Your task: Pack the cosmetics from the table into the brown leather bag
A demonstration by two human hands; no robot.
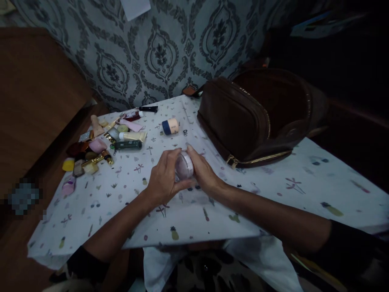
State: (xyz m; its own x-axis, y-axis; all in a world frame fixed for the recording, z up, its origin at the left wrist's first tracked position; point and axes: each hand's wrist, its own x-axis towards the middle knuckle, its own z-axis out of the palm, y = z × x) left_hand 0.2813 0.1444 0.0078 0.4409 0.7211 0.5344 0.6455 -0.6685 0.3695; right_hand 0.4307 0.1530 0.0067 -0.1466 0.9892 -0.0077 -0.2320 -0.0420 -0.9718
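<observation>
Now, from the head view, both hands meet over the middle of the table point(304, 190). The left hand point(164, 176) wraps the small round jar point(184, 165) from its near side with the fingers curled snug around it, and the right hand point(203, 170) closes on the other side, fingertips on the pale lid. The jar is tilted on its side, just above the cloth; I cannot tell whether the lid is loosened. Toward the far left corner a scatter of tubes and pots point(106, 142) lies out, with a blue-capped pot point(170, 126) apart near the far edge. The brown bag point(240, 121) gapes unzipped at the far right. As I read it, one item is in hand and plenty are still lying out.
</observation>
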